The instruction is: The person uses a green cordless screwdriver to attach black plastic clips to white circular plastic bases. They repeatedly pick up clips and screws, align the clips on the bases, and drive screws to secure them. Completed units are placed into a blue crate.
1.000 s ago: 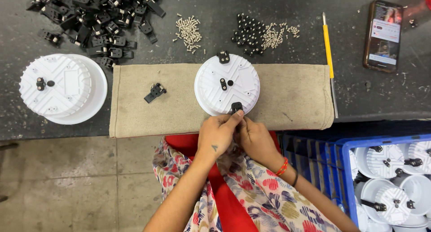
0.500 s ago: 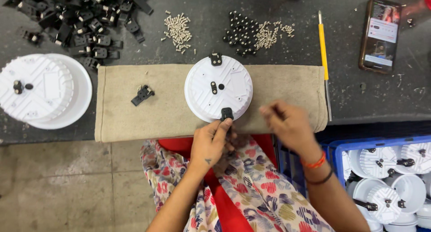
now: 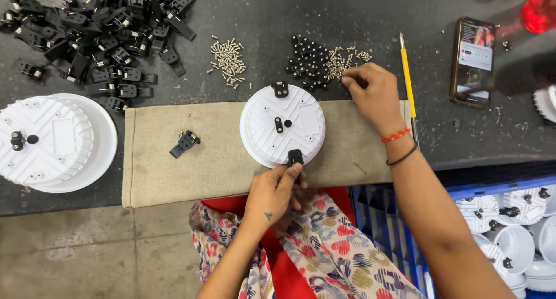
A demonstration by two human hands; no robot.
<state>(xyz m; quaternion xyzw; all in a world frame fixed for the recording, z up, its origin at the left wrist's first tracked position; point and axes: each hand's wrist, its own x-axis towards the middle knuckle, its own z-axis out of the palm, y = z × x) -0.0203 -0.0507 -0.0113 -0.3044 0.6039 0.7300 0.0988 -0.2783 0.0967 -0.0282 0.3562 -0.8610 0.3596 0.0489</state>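
The left hand [image 3: 277, 189] pinches a small black clip [image 3: 295, 156] on the round white disc [image 3: 282, 125] at the middle. The right hand [image 3: 370, 90], fingers curled, touches the screw pile [image 3: 343, 62]. The blue crate [image 3: 498, 229] at lower right holds more white discs.

Head view, steeply down, close.

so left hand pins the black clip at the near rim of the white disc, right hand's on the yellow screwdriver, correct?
Not quite. In the head view the right hand is at the pile of small screws; the yellow screwdriver lies untouched beside it. The left hand does pin the black clip on the white disc.
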